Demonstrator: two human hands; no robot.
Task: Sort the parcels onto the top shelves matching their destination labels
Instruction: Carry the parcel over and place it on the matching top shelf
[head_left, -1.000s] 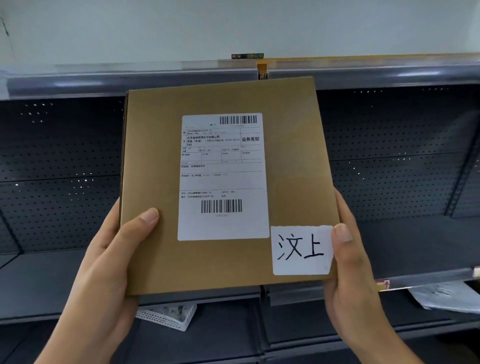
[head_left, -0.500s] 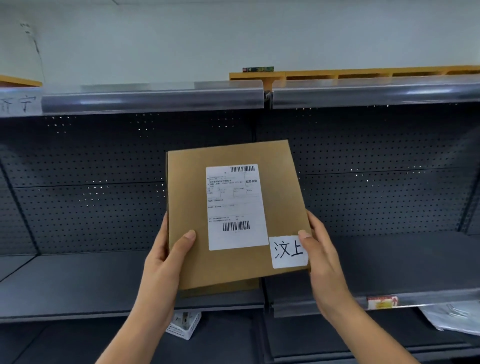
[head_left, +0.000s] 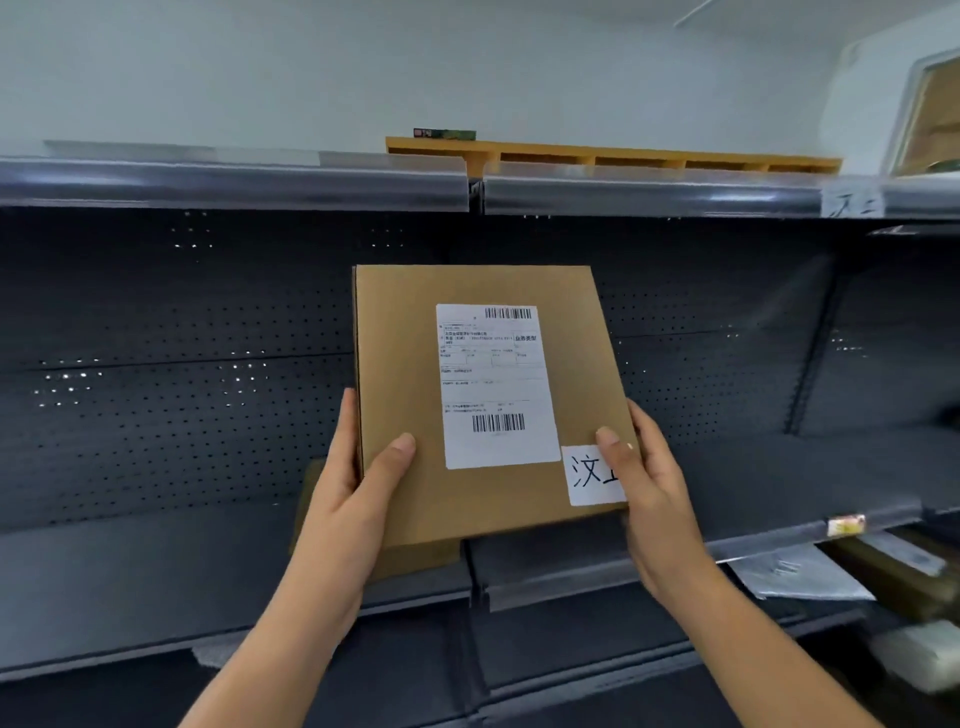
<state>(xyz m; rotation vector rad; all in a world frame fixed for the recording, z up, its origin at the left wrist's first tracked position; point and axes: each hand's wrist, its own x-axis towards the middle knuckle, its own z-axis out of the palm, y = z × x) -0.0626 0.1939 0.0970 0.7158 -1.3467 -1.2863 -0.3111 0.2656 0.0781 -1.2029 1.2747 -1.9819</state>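
Observation:
A flat brown cardboard parcel (head_left: 410, 374) is held upright in front of the dark shelving, facing me. It carries a white shipping label (head_left: 496, 384) and a small white tag with handwritten characters (head_left: 589, 475) at its lower right. My left hand (head_left: 358, 483) grips its lower left edge, thumb on the front. My right hand (head_left: 644, 483) grips the lower right corner, thumb partly over the tag. The top shelf rail (head_left: 649, 195) bears a white handwritten label (head_left: 852, 202) at the far right, with matching characters.
An orange wooden rack (head_left: 613, 156) lies on the top shelf. The middle shelf (head_left: 779, 488) has a perforated back panel. Grey plastic mailers (head_left: 800, 571) and other parcels (head_left: 914, 587) lie on the lower right shelf. A boxed item (head_left: 935, 119) sits at the top right.
The view has swung up and to the right, bringing the labelled rail at the far right into sight. The parcel has moved farther from my face and my right thumb now covers part of the tag.

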